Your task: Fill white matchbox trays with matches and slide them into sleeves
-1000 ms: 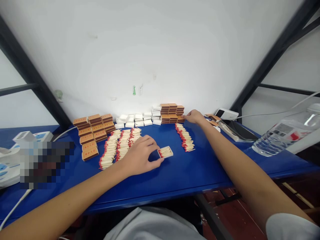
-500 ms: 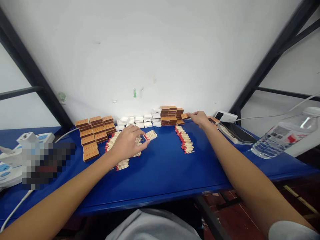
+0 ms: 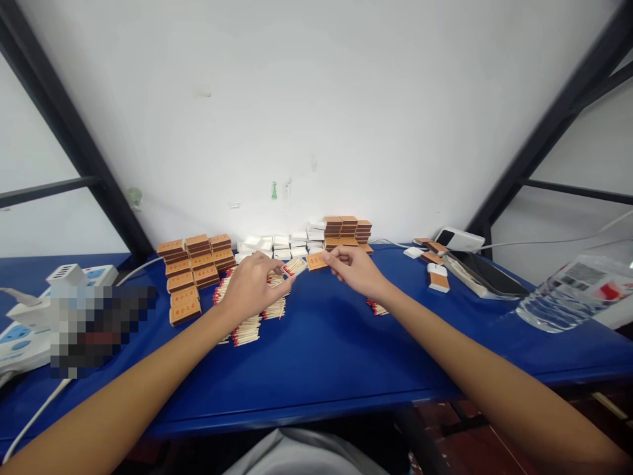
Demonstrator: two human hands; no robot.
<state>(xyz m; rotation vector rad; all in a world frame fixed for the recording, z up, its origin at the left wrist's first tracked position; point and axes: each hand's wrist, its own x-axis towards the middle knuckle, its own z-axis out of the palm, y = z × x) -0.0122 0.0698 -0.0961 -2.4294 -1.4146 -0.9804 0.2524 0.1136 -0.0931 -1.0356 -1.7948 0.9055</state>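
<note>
My left hand [image 3: 257, 287] pinches a white matchbox tray [image 3: 295, 267] filled with red-tipped matches. From the right, my right hand [image 3: 357, 270] grips an orange matchbox sleeve [image 3: 316, 262] between thumb and fingers. The sleeve's end is right beside the tray's end; whether they touch I cannot tell. Loose matches [image 3: 246, 330] lie in heaps under and around my left hand. Another heap of matches [image 3: 377, 308] is mostly covered by my right hand and forearm.
Stacked orange matchboxes [image 3: 185, 308] stand at the left. White trays [image 3: 254, 244] and stacked orange sleeves [image 3: 347, 227] line the wall. At the right are an open matchbox [image 3: 438, 278], a dark phone-like slab [image 3: 487, 274] and a plastic bottle [image 3: 568, 290]. A power strip [image 3: 30, 330] lies left.
My right hand has brought the orange sleeve leftward from the back stacks to the filled tray. My left hand still holds the tray in about the same place. The view has shifted slightly.
</note>
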